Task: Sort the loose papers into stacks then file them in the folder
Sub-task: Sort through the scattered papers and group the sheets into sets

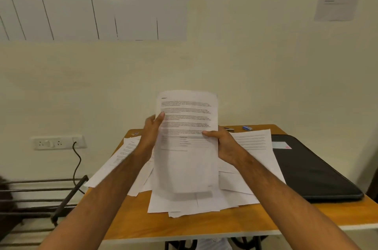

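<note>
A printed white sheet (187,147) is held upright above the table, its text side facing me. My left hand (151,133) grips its left edge, thumb on the front. My right hand (225,145) pinches its right edge, thumb laid across the print. Beneath it a messy heap of loose papers (184,202) spreads over the middle of the wooden table (204,227). More printed sheets fan out to the left (118,157) and to the right (257,147). A black folder (313,172) lies closed on the table's right side.
A stapler (228,128) and a small blue object (247,128) lie at the table's far edge by the wall. A metal rack (45,194) stands left of the table, below a wall socket with a cable (76,159).
</note>
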Motion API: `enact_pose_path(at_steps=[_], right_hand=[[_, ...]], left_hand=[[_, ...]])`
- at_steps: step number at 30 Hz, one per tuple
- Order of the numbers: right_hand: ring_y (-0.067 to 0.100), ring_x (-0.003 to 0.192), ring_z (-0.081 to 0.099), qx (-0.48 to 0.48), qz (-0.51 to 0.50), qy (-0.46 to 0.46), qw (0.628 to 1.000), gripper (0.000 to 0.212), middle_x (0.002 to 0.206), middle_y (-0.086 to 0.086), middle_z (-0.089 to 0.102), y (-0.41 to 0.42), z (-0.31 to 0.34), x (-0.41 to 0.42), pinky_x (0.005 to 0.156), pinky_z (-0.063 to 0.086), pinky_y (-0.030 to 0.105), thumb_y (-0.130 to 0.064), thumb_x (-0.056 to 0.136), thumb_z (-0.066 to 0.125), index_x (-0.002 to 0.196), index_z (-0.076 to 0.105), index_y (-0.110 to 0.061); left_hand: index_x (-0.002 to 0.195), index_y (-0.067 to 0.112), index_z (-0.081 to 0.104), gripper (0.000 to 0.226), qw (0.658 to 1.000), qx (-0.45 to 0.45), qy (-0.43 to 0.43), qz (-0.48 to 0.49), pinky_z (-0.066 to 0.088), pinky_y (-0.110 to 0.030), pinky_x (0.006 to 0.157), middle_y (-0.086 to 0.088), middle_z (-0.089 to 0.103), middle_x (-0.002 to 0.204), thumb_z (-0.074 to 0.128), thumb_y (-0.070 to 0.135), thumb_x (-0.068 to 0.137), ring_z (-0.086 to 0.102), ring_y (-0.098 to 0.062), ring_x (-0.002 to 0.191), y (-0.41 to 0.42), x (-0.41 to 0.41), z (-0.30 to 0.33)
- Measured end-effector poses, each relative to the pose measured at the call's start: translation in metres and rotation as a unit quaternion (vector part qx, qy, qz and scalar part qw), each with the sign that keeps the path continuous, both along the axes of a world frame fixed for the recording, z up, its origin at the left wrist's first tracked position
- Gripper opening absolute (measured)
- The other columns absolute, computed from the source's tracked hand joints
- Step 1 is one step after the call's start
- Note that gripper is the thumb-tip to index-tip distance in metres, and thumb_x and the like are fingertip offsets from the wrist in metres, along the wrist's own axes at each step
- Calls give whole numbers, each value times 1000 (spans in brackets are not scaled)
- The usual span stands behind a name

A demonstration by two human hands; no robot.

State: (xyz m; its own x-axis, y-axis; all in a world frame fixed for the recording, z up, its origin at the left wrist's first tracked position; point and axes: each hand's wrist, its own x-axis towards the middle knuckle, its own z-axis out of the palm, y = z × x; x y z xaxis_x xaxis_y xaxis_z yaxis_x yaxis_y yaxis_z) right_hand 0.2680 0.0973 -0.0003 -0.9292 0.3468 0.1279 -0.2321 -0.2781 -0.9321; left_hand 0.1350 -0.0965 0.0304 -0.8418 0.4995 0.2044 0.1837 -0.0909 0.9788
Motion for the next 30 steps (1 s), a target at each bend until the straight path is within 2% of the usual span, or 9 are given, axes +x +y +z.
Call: enact_pose_path(at_steps=[3,13,17,20,23,25,26,28,30], right_hand=[[29,118,66,94,-72,-55,992,46,135,13,65,7,-8,-6,105,51,46,2,95,61,139,57,-9],[28,119,66,104,-77,-58,990,45,130,6,69,11,-22,-18,106,50,49,-2,96,63,140,57,-12],[25,118,67,84,-95,-39,991,45,131,6,68,8,-22,-27,103,52,44,-2,96,63,139,58,-12],[21,110,69,70,-118,-20,990,41,129,7,68,2,-22,-35,93,57,37,-3,97,63,136,57,-12],[23,94,72,117,-121,-118,979,25,122,17,70,-4,-29,-37,74,60,34,-17,102,58,126,56,-13],[26,99,70,277,-115,-210,931,28,120,16,69,-2,-41,-32,80,58,34,-26,101,59,127,56,-14],[26,106,67,404,-114,-256,871,32,124,13,67,3,-49,-27,87,54,36,-32,100,59,128,57,-15],[26,125,54,619,-95,-350,697,49,141,7,56,13,-70,-18,103,43,42,-50,98,56,137,52,-21],[30,138,41,689,-79,-405,596,70,153,5,42,19,-86,-9,112,31,51,-65,93,52,148,40,-24]], left_hand=[[121,21,65,27,995,42,8,-87,59,-24,70,5,76,107,61,32,97,74,-17,97,-8,0,-10],[123,15,66,31,997,37,48,-47,62,-35,77,1,75,111,66,23,94,74,-20,95,-8,-21,-27],[128,14,61,39,994,33,22,-102,60,-40,85,-3,72,119,71,18,91,72,-22,104,-12,-24,-34],[122,20,60,39,995,-6,21,-93,60,-34,83,2,73,113,75,14,86,72,-14,102,-18,-37,-55],[134,23,55,50,999,-20,46,-14,56,-37,91,5,68,125,72,11,88,67,-14,112,-30,-57,-77],[130,31,54,49,996,-56,63,2,54,-32,89,9,66,124,64,4,91,64,-8,109,-41,-77,-89],[129,34,53,50,995,-77,61,-6,54,-33,89,7,64,125,63,3,90,63,-9,109,-46,-87,-95],[136,27,46,59,982,-182,43,-5,52,-41,97,1,58,134,65,9,83,58,-20,118,-54,-103,-108],[142,18,38,62,960,-277,41,26,47,-44,103,1,52,135,64,4,88,51,-24,124,-59,-109,-120]])
